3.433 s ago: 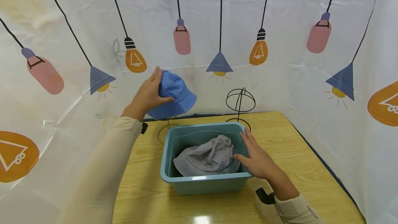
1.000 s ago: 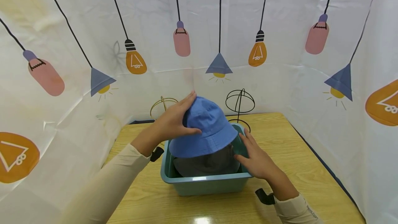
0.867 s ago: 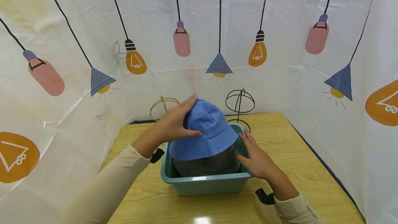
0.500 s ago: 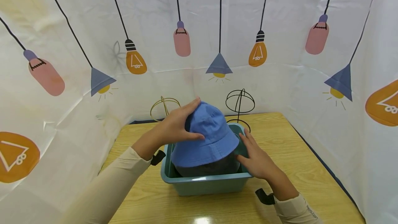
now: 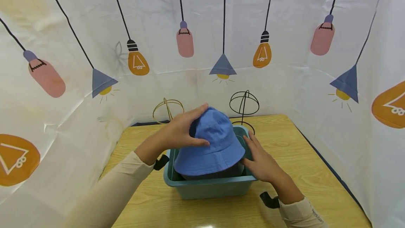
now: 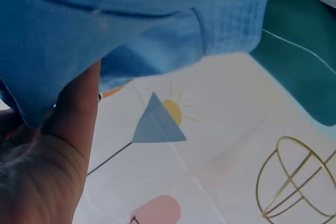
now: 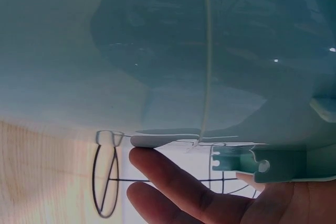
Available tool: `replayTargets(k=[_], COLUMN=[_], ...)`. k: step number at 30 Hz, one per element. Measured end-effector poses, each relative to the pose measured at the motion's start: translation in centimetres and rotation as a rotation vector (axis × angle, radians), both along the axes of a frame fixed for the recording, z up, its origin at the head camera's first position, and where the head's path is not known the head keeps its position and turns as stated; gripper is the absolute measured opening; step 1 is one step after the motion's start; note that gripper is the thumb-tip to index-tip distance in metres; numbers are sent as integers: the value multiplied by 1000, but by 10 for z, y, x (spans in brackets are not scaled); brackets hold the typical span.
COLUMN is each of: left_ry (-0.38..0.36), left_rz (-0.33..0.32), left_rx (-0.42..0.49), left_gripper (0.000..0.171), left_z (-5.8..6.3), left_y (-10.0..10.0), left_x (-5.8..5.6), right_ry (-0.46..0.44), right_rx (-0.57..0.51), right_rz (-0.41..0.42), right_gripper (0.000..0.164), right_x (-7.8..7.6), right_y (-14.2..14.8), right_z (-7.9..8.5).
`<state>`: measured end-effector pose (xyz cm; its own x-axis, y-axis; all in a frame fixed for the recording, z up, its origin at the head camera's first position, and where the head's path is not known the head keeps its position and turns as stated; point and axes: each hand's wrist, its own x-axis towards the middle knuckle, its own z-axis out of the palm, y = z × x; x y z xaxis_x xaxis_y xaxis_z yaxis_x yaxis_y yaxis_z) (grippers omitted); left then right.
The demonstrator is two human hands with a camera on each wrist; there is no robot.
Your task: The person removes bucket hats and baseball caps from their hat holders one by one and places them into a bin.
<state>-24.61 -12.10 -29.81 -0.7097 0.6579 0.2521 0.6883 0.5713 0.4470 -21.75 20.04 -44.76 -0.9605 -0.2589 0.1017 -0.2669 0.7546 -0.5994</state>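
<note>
My left hand grips a blue bucket hat, its thumb across the front of the crown and its fingers round the far side. The hat is brim down, tilted, inside the mouth of a teal plastic bin. Beneath the brim shows a strip of a grey hat lying in the bin; the rest of it is hidden. On the bin's right rim my right hand keeps hold, thumb on the inner side. In the right wrist view its fingers lie along the outer wall.
Behind the bin stand a gold wire hat stand at left and a black wire hat stand at right. The wooden table meets a white curtain printed with lamps at its back and sides.
My left hand has brought the blue bucket hat from the left over the bin, then down onto the grey hat, largely covering it. The right hand and the bin have stayed put.
</note>
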Motion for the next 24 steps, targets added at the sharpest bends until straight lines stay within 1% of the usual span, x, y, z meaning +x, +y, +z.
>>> replayTargets(k=[4, 7, 10, 13, 16, 19, 24], left_ry=[-9, -32, -52, -46, -13, 34, 77], left_rz=[-53, -70, -58, -37, -19, -6, 36], left_rx=[0, -16, -40, -71, -113, -168, -233], left_gripper=[112, 113, 113, 112, 111, 111, 111], left_z=[1, -4, -12, -19, -26, -32, -38], left_y=[4, 6, 7, 6, 6, 6, 5], left_x=[1, -1, -5, -11, -16, -18, -19], right_ry=[26, 30, 17, 11, 6, 4, 6], right_rx=[-7, -11, -20, -26, -27, -21, -2], right_rz=[4, 7, 11, 14, 12, 11, 18], right_gripper=[80, 84, 85, 84, 81, 79, 86], right_x=[-1, -2, -2, -1, 0, 2, 2], right_y=[0, 0, 0, 0, -1, -1, -1], right_z=[0, 0, 0, 0, 0, 1, 3])
